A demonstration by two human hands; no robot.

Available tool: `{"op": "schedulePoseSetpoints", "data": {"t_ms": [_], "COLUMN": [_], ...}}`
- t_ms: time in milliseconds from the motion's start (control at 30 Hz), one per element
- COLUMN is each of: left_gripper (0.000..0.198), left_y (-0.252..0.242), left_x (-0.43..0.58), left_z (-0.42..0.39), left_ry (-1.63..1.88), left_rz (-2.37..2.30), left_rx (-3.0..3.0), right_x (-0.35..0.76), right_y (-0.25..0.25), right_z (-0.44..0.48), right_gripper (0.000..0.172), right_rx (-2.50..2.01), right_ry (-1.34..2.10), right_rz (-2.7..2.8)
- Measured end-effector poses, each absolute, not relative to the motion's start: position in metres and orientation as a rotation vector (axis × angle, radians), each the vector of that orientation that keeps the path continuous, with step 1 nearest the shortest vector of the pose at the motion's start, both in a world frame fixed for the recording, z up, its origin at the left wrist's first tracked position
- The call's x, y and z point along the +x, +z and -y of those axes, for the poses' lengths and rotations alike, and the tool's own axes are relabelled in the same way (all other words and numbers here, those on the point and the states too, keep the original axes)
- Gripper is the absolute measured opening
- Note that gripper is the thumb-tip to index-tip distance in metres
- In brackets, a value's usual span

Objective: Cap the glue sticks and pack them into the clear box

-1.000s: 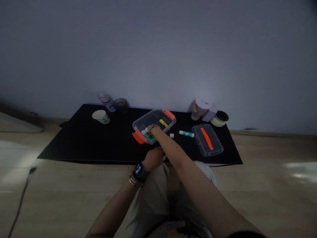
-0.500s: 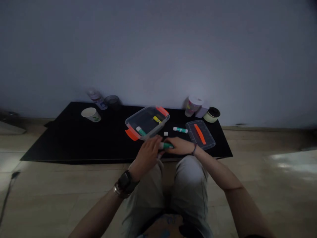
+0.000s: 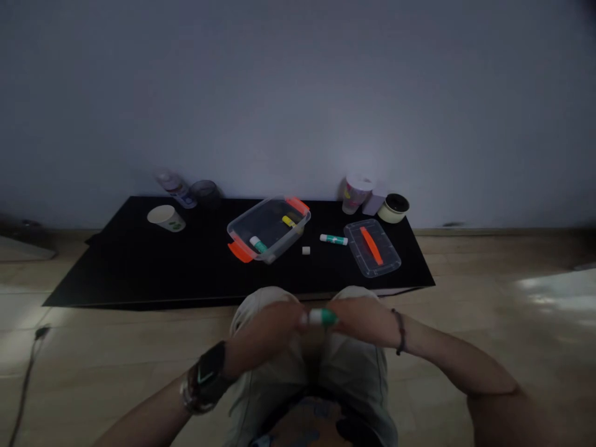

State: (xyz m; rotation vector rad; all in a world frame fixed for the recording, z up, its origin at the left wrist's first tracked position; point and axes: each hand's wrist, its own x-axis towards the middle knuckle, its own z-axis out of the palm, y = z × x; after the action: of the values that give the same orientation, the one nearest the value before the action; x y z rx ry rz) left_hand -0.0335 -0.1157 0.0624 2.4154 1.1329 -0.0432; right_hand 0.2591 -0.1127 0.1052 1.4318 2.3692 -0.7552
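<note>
Above my lap, a green and white glue stick (image 3: 322,317) spans the gap between my two hands. My left hand (image 3: 272,329) is closed on its white end. At the green end is my right hand (image 3: 365,318), closed, its fingers partly blurred. On the black table (image 3: 153,273) lie a small white cap (image 3: 306,251) and a second glue stick (image 3: 334,239). A clear plastic box (image 3: 274,214) with orange latches stands open, holding another green and white glue stick (image 3: 258,244) and a small yellow stick (image 3: 288,221).
Right of the glue stick lies the box's clear lid (image 3: 388,251) with an orange handle. A plastic cup (image 3: 356,195), a pale box (image 3: 374,202) and a cream pot (image 3: 393,209) stand behind it. At left are a paper cup (image 3: 166,218), a bottle (image 3: 176,187) and a dark cup (image 3: 206,194).
Both hands have moved from the table's front edge back toward my body, over my lap, carrying the glue stick between them. The things on the table stay put while the view shifts slightly.
</note>
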Motion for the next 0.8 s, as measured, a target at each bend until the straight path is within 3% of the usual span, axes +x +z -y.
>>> {"op": "schedulePoseSetpoints", "data": {"t_ms": [133,267,467,800], "left_gripper": [0.027,0.035,0.028,0.034], "left_y": [0.064,0.043,-0.004,-0.039], "left_x": [-0.073,-0.030,0.048,0.055], "left_z": [0.096,0.064,0.002,-0.045], "left_ry": [0.003,0.098,-0.363,-0.251], "left_rz": [-1.476,-1.232,-1.304,-1.467], "left_rx": [2.180,2.353,2.369,2.393], "right_x": [0.310,0.290,0.236,0.233], "right_y": [0.101,0.057,-0.013,-0.032], "right_z": [0.088,0.046,-0.012,-0.045], "right_gripper": [0.035,0.034,0.037,0.039], "right_rx": [1.805,1.672,1.777,1.842], "right_ry": [-0.355,-0.333,-0.227,-0.125], "right_rz": [-2.380,-2.490,-2.383,-2.393]}}
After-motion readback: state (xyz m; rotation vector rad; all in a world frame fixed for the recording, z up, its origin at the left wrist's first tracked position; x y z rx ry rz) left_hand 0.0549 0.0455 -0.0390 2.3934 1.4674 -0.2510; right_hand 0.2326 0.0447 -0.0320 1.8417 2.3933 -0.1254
